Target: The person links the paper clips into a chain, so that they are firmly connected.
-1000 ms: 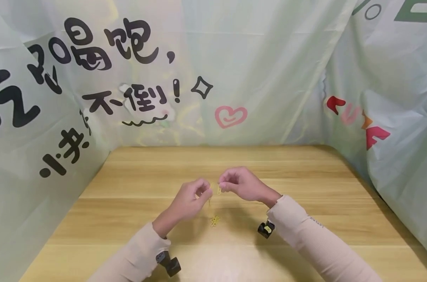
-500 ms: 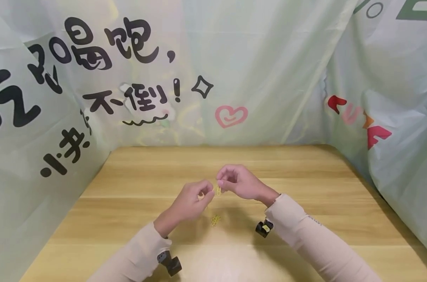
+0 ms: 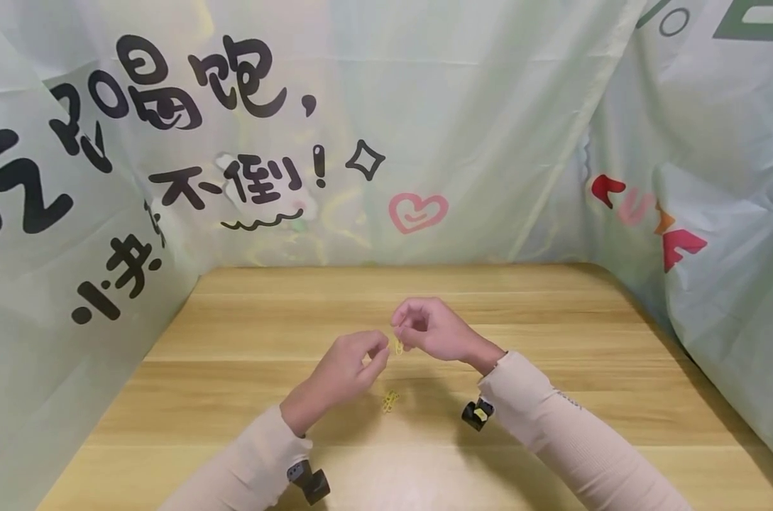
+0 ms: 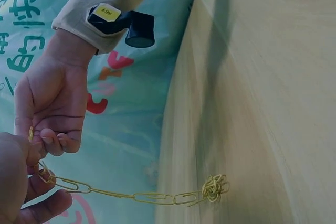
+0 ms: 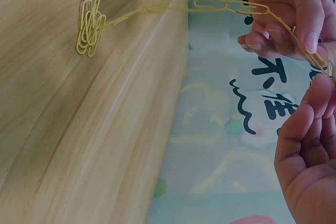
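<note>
My left hand (image 3: 341, 365) pinches one end of a chain of yellow paper clips (image 4: 152, 198) between thumb and fingers. The linked clips trail down from it; in the head view most of the chain is hidden behind that hand. Just to the right and slightly higher, my right hand (image 3: 440, 332) pinches a single yellow paper clip (image 3: 399, 348) by thumb and forefinger. In the right wrist view, this clip (image 5: 331, 69) meets the chain's end at the fingertips. Both hands are raised over the table, fingertips close together.
A small heap of loose yellow paper clips (image 3: 390, 401) lies on the wooden table (image 3: 265, 305) below the hands. Printed fabric (image 3: 488, 142) hangs behind the table and along both sides. A black camera is strapped at each wrist.
My left hand has shifted slightly right, closer to the right fingertips, and the chain below it has gone out of sight in the head view. My right hand has barely moved.
</note>
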A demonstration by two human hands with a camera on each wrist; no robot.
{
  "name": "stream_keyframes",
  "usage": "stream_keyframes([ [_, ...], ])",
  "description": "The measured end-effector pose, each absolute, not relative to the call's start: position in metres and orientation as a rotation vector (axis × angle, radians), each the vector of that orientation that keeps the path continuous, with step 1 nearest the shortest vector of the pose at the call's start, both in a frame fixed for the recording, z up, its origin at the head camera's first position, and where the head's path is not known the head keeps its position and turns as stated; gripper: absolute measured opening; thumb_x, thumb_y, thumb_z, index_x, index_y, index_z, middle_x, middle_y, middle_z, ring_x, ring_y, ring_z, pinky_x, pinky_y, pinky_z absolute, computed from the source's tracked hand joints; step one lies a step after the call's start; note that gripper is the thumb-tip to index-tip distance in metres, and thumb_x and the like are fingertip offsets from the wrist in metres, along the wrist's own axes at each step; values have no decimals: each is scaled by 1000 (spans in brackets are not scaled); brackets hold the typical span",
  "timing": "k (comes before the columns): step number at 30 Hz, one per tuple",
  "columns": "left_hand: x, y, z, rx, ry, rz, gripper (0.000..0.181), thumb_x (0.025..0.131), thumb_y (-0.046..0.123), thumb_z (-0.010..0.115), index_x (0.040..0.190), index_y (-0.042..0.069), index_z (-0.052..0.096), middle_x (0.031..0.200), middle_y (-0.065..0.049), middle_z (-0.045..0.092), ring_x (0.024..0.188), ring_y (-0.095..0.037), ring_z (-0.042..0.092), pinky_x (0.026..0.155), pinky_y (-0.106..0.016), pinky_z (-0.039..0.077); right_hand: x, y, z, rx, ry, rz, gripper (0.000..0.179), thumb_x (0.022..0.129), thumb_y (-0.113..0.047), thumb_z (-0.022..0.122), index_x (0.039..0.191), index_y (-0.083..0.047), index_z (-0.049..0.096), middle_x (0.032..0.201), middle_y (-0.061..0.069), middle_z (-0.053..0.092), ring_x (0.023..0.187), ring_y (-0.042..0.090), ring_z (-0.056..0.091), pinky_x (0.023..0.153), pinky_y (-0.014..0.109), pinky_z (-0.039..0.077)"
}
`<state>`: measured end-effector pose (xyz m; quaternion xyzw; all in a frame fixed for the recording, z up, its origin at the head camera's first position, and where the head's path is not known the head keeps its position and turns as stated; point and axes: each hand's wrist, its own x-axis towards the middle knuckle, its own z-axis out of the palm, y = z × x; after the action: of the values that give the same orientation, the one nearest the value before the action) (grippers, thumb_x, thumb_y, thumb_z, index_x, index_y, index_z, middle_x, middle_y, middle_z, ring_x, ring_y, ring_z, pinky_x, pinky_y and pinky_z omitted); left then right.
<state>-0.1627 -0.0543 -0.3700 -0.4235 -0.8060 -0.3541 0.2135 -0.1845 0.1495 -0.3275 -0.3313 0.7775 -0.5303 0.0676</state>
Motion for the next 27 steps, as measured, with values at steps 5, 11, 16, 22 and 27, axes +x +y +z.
stream_keyframes([
  [5, -160, -54, -370, -1154, -2242, -962, 11, 89, 5, 56, 80, 9, 59, 71, 3, 59, 66, -8, 57, 61, -27, 53, -183, 148, -331, -996, 2360, -1575, 5, 91, 2, 57, 94, 2, 60, 70, 4, 60, 64, 21, 60, 59, 33, 51],
  [11, -160, -54, -369, -1177, -2221, -929, 11, 90, 4, 56, 81, 9, 59, 72, 3, 60, 67, -7, 58, 61, -24, 52, -184, 149, -330, -1004, 2394, -1568, 6, 90, 2, 57, 94, 1, 61, 69, 4, 60, 64, 24, 60, 58, 30, 50],
  [16, -162, -53, -368, -1209, -2218, -885, 10, 88, 2, 56, 81, 9, 59, 71, 3, 60, 66, -8, 58, 62, -19, 50, -185, 149, -327, -964, 2419, -1571, 6, 90, 1, 57, 94, 1, 61, 70, 5, 61, 64, 21, 61, 58, 33, 50],
  [22, -160, -52, -370, -1233, -2211, -882, 11, 88, 1, 57, 81, 9, 58, 70, 3, 60, 66, -7, 58, 62, -17, 49, -184, 149, -330, -906, 2448, -1589, 6, 90, 2, 58, 94, 1, 61, 71, 7, 62, 65, 20, 61, 60, 33, 52],
  [27, -160, -51, -370, -1236, -2219, -931, 10, 89, 1, 57, 81, 8, 58, 71, 2, 60, 65, -8, 58, 61, -18, 49, -184, 150, -329, -887, 2512, -1603, 4, 92, -1, 59, 95, 1, 61, 74, 8, 63, 67, 22, 62, 62, 33, 53],
])
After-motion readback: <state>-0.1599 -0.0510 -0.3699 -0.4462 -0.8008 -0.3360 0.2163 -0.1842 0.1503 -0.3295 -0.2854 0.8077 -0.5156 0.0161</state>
